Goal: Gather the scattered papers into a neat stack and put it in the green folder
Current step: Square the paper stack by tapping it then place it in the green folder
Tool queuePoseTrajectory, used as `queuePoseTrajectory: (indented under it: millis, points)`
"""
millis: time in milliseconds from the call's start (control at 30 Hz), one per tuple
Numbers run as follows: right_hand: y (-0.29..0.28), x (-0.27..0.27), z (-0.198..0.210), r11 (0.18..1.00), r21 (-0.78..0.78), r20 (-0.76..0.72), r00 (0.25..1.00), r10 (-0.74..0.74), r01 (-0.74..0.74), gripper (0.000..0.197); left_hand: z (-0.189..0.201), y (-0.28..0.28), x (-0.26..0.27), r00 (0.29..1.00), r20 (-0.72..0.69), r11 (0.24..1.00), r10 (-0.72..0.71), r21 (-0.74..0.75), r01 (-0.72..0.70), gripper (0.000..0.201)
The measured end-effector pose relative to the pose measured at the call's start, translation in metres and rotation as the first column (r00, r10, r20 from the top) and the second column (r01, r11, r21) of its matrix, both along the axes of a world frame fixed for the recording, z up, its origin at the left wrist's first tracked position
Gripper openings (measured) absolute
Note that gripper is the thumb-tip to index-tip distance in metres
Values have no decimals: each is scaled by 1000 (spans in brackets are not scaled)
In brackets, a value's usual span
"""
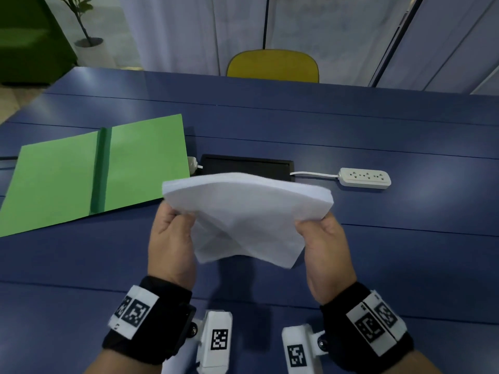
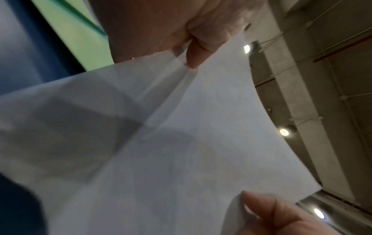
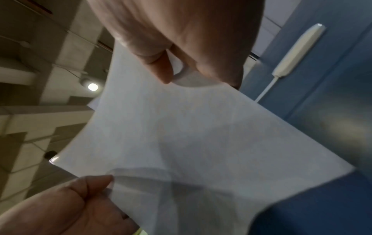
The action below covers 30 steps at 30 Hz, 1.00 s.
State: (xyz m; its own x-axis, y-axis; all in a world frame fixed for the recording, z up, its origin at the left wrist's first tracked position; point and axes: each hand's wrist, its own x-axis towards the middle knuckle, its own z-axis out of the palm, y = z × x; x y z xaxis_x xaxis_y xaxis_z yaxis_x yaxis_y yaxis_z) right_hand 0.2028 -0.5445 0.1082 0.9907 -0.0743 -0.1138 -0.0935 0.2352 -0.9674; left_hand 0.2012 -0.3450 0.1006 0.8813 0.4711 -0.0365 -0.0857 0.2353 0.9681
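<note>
Head view shows left hand (image 1: 172,238) and right hand (image 1: 325,247) raised over the table (image 1: 378,252), fingers gripping bent, uneven white papers (image 1: 247,214).

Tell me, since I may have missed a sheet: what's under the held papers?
Under the papers only bare blue table and their shadow show. The strip directly beneath them is hidden.

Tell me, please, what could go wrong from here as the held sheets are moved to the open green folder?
1. The papers are held in the air by both the left hand and the right hand, pinched only at the side edges; they sag and their lower corners are staggered, so sheets might slip out or go in uneven.
2. The green folder lies open and loose on the table; sliding the stack in could push it.
</note>
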Motion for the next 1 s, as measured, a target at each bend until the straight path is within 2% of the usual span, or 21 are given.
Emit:
queuePoseTrajectory:
  millis: [67, 200, 300, 400, 567, 633, 733, 867, 1000]
  points:
    - [1, -3, -6, 999, -36, -43, 999, -9, 7, 46, -3, -5, -3, 999, -40, 1000, 0, -13, 0, 38]
    - [-4, -3, -4, 999, 32, -27, 1000, -3, 4, 46, 1, -3, -5, 999, 27, 1000, -20, 1, 20, 51]
    - [-3, -2, -18, 999, -38, -94, 995, -18, 15, 45, -12, -4, -8, 997, -53, 999, -51, 4, 51, 29]
    - [-1, -5, -28, 994, -107, -145, 989, -26, 11, 43, -20, -7, -14, 988, -124, 994, -87, 61, 95, 27]
    - [-11, -4, 0, 1000, -31, 50, 999, -3, 5, 43, 5, 3, -7, 997, 69, 986, -36, 164, 24, 42]
    - [-13, -2, 13, 999, -52, 119, 993, 1, 5, 41, 16, 8, -1, 990, 128, 980, -53, 196, 27, 34]
    - [-14, 1, 23, 997, -70, 148, 989, -9, 19, 33, 22, 12, 6, 988, 146, 989, -60, 145, 38, 30]
    - [-13, 5, 15, 1000, -5, 74, 997, 14, -13, 33, 8, 9, 4, 995, 63, 989, -83, 125, 75, 35]
    - [-10, 2, -23, 990, -112, -100, 993, 70, -81, 43, -20, -4, -5, 993, -110, 998, -48, 28, 51, 31]
